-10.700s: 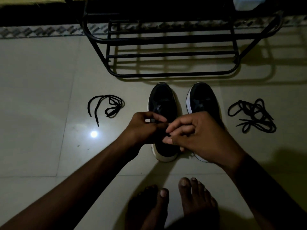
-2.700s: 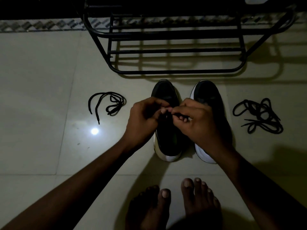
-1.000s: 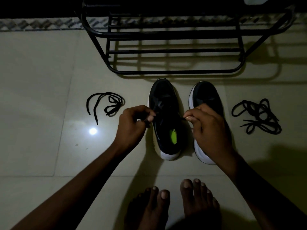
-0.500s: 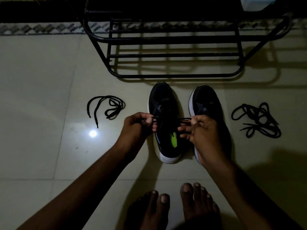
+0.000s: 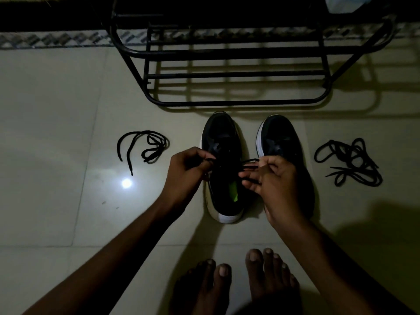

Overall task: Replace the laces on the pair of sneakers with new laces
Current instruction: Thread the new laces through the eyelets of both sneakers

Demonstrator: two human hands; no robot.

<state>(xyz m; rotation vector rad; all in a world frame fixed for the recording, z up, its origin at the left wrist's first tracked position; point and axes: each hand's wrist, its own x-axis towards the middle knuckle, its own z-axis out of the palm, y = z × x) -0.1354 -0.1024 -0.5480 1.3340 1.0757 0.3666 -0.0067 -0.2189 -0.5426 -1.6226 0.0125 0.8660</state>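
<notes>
Vs 1 s ago our hands sit closer: left hand (image 5: 188,169) & right hand (image 5: 273,178) each pinch the lace (image 5: 250,160) across the left sneaker (image 5: 221,133) on the floor (image 5: 68,110). Loose lace (image 5: 143,145) left, lace pile (image 5: 347,162) right, rack (image 5: 227,75) beyond.

Left sneaker (image 5: 221,142): black, white sole, lime-green flash inside
Loose laces (image 5: 147,147): black
Rack (image 5: 236,76): black
Floor (image 5: 56,110): pale cream tiles

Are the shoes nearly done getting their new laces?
Not yet. Done: a small lace bundle and a bigger lace tangle lie loose on the floor. In hand: the left hand and right hand pinch the ends of a lace across the left sneaker. Left: finishing that shoe; the right sneaker is too dark to judge.
</notes>
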